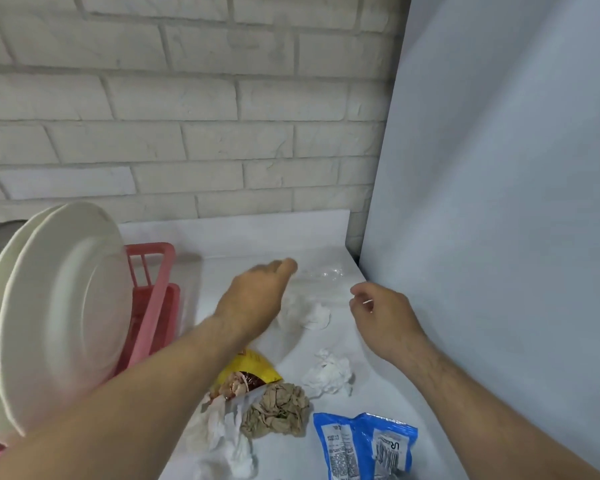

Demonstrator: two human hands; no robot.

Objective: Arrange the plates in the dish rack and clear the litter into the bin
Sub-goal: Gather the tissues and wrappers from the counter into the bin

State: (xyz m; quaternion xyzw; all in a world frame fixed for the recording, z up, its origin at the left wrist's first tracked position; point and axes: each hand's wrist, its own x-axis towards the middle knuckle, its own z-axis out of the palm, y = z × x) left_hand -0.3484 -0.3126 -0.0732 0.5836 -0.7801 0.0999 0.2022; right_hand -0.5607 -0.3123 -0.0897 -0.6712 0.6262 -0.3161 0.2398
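Observation:
Two white plates (59, 306) stand on edge in the pink dish rack (155, 296) at the left. Litter lies on the white counter (378, 386): a clear plastic scrap (323, 271) at the back, two crumpled white tissues (310, 315) (329, 374), a brown paper wad (278, 410), a yellow wrapper (253, 367), a blue wrapper (364, 445) and a white tissue (222, 441). My left hand (257, 292) reaches over the counter with relaxed fingers, just left of the far tissue. My right hand (378, 311) hovers to that tissue's right, fingers loosely curled, with nothing plainly in them.
A white brick wall (187, 116) backs the counter. A pale blue panel (499, 202) rises along the counter's right side. No bin is in view. My left forearm crosses in front of the rack and over part of the yellow wrapper.

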